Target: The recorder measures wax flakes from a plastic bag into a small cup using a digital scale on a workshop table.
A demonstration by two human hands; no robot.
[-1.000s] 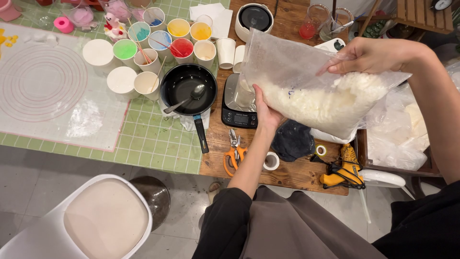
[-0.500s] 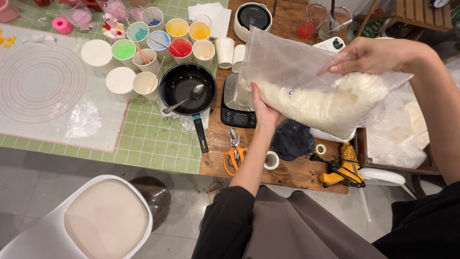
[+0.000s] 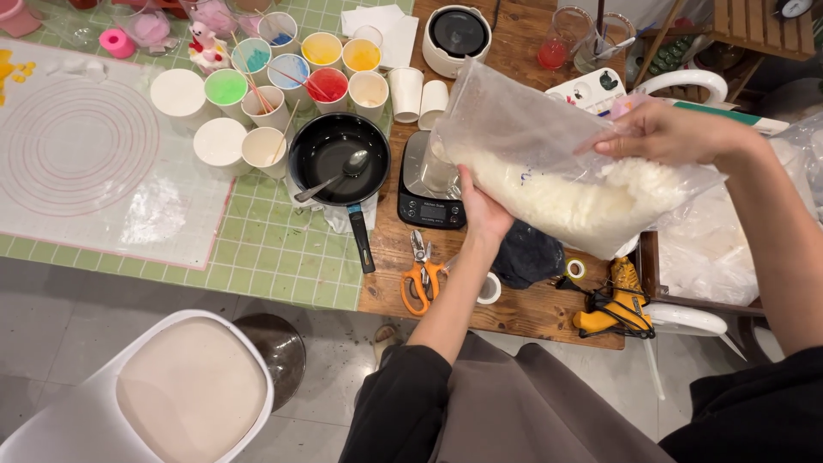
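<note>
Head view: I am standing at a wooden worktop (image 3: pixel 531 309) whose left part is carrying a green checked cloth (image 3: pixel 274 257) and a white mat (image 3: pixel 77 154), over a grey tiled floor (image 3: pixel 51 309). My left hand (image 3: pixel 484 210) is cupping the bag (image 3: pixel 557 163) of white flakes from below, and my right hand (image 3: pixel 669 133) is pinching its upper edge, tilting it over the scale (image 3: pixel 429 189). Just left, a black pan (image 3: pixel 339 154) is holding a spoon (image 3: pixel 339 171). Cups (image 3: pixel 257 94) are crowding the far side; scissors (image 3: pixel 420 274) are lying near the front edge.
</note>
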